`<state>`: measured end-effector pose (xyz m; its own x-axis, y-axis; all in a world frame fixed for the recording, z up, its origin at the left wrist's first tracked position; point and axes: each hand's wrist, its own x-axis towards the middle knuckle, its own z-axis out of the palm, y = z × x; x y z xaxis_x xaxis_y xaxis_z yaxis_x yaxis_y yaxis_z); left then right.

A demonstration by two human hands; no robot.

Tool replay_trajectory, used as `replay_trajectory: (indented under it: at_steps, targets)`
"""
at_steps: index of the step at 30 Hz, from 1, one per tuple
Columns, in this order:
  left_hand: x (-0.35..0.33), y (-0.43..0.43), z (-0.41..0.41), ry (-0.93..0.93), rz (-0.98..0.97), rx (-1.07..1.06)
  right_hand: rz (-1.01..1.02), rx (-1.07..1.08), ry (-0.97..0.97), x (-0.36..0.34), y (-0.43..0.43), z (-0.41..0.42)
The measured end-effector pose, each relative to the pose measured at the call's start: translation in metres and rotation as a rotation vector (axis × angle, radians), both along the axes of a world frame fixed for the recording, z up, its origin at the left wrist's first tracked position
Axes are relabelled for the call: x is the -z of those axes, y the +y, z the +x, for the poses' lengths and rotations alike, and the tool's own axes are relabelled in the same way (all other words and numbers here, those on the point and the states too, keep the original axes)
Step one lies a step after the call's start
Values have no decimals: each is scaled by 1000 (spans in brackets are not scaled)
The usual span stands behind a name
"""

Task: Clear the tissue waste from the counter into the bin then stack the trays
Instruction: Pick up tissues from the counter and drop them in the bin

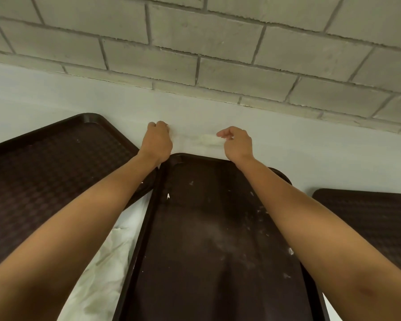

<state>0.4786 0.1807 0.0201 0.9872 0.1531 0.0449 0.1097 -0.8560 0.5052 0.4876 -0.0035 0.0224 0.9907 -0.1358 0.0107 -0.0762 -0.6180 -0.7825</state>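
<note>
A flattened white tissue lies on the white counter just beyond the middle tray. My left hand has its fingers curled on the tissue's left end. My right hand pinches its right end. Three dark brown trays lie on the counter: the middle tray under my forearms carries white crumbs, the left tray is angled, and the right tray is partly out of frame. A crumpled white tissue lies between the left and middle trays.
A grey brick wall runs along the back of the counter, close behind the tissue. No bin is in view.
</note>
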Motion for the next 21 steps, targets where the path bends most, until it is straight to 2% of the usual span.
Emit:
replay_trajectory:
  at_steps: [6,13,21]
  targets:
    - [-23,-15,-15,-214,-133,29,88,26,-3,-26,5,-18]
    - [-43,-36,-48,-216,-314,65,190,35,-15,-33,-3,-46]
    - [-45,-75,-96,-223,-304,121,156,-5,-14,-33,-33,-91]
